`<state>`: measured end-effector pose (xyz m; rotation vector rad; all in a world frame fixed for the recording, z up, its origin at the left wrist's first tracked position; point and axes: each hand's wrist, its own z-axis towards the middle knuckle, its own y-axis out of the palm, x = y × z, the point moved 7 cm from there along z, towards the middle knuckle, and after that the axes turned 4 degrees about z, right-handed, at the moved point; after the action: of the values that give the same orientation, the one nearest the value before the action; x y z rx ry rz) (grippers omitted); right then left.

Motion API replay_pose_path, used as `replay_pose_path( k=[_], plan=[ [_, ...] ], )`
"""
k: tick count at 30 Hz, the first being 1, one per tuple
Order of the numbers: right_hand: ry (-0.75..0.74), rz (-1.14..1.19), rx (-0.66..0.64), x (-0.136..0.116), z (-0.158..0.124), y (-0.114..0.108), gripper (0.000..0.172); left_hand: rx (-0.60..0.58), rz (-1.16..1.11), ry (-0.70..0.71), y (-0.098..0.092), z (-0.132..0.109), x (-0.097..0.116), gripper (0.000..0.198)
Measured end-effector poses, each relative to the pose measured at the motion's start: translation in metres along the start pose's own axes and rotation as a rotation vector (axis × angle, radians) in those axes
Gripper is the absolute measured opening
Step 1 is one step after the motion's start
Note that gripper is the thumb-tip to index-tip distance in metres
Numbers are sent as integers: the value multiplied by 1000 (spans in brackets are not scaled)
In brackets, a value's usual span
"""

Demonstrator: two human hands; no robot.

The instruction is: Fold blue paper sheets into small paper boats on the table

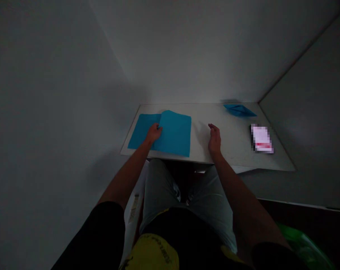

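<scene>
Blue paper (pixel 175 135) lies at the left of the white table, one part of it overlapping another blue part (pixel 142 125) on its left. Whether it is one folded sheet or separate sheets I cannot tell. My left hand (pixel 154 133) is closed, pinching the left edge of the upper part, which lifts slightly at its top corner. To the right of the paper, my right hand (pixel 214 139) is held on its side just over the table, its fingers stretched out and holding nothing.
A folded blue paper boat (pixel 239 110) rests at the table's back right. Nearer, by the right edge, is a phone (pixel 261 138) with a blurred-out screen. Walls border the white table (pixel 229 157) at the back and sides. Something green (pixel 302 243) shows at the lower right.
</scene>
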<state>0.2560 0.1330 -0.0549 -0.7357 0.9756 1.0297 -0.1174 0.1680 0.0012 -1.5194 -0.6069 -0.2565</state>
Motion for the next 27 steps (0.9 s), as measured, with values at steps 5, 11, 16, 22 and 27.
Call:
replay_pose_path(
  k=[5, 11, 16, 22, 27],
  plan=[
    [-26, -73, -107, -6, 0, 13, 59, 97, 132, -115, -65, 22, -71, 43],
    [-10, -210, -169, 4, 2, 19, 62, 82, 287, -124, -90, 32, -115, 50],
    [-30, -247, -179, 3, 0, 18, 60, 198, 406, 3, -56, 15, -91, 63],
    [-49, -298, -208, 3, 0, 18, 54, 151, 325, 223, 18, -24, -59, 70],
    [-92, -395, -231, 1, -4, 22, 50, 163, 289, 219, 30, -27, -67, 71]
  ],
)
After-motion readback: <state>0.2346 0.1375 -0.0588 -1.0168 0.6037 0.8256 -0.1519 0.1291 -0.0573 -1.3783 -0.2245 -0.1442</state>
